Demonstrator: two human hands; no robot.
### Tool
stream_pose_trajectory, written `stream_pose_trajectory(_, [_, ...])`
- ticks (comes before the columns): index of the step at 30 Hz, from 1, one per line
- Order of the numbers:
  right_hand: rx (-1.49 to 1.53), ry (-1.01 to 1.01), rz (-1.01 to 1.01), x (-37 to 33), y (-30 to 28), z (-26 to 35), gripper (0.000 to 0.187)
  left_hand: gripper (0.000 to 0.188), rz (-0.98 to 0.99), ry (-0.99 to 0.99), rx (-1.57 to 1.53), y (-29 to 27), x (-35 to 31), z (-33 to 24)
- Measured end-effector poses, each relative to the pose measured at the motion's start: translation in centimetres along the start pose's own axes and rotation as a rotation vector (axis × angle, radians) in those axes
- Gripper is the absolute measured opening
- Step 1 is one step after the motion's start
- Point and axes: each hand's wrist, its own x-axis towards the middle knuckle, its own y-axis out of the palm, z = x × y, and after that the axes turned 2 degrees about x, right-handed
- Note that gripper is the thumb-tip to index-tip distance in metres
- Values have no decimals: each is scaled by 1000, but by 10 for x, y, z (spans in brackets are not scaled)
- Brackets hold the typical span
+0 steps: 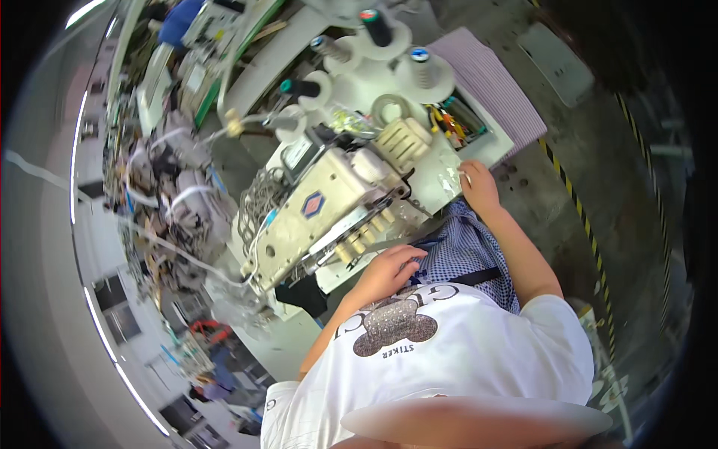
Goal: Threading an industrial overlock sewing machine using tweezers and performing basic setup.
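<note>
The cream industrial sewing machine [318, 206] stands on the white worktable in front of me. My left hand [387, 273] lies by the machine's near edge, fingers stretched out over blue checked fabric [467, 239]. That fabric is gathered at my waist, with a dark strap [479, 276] across it. At the table's right corner my right hand [479, 187] has its fingers curled in. A tiny pale thing shows at those fingertips, too small to name. Just left of them lies a crumpled bit of clear plastic [449, 178] on the tabletop.
Several thread cones stand behind the machine, one a black spool with a red top [376, 28]. An open compartment holds small tools [452, 123]. Pink striped fabric [490, 82] covers a surface at the far right. Cables [262, 206] bunch up left of the machine. Yellow-black tape [572, 191] marks the floor.
</note>
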Motion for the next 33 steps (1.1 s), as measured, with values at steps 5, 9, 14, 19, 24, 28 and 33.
stream_pose_trajectory(5, [295,12,121,6,6,74,10,23,-96,131,-202,-8,-15,10])
stream_pose_trajectory(9, [406,46,160,22,2,115,10,23,-167,175,-364,-11,-24,12])
stream_pose_trajectory(14, [477,19,210,29,-12,154,9,23,-264,174,-319,-4,-30,26])
stream_pose_trajectory(19, [482,-37,308,17,-10,168,8,24,-275,61,-243,12,-37,38])
stream_pose_trajectory(24, [278,-104,380,-2,-4,150,6,25,-362,25,-284,41,-48,78])
stream_pose_trajectory(28, [41,-66,733,-37,0,86,14,26,-468,-66,-447,78,-73,124])
stream_pose_trajectory(33, [126,132,1075,-82,-2,-76,29,25,-571,-293,-612,161,-113,200])
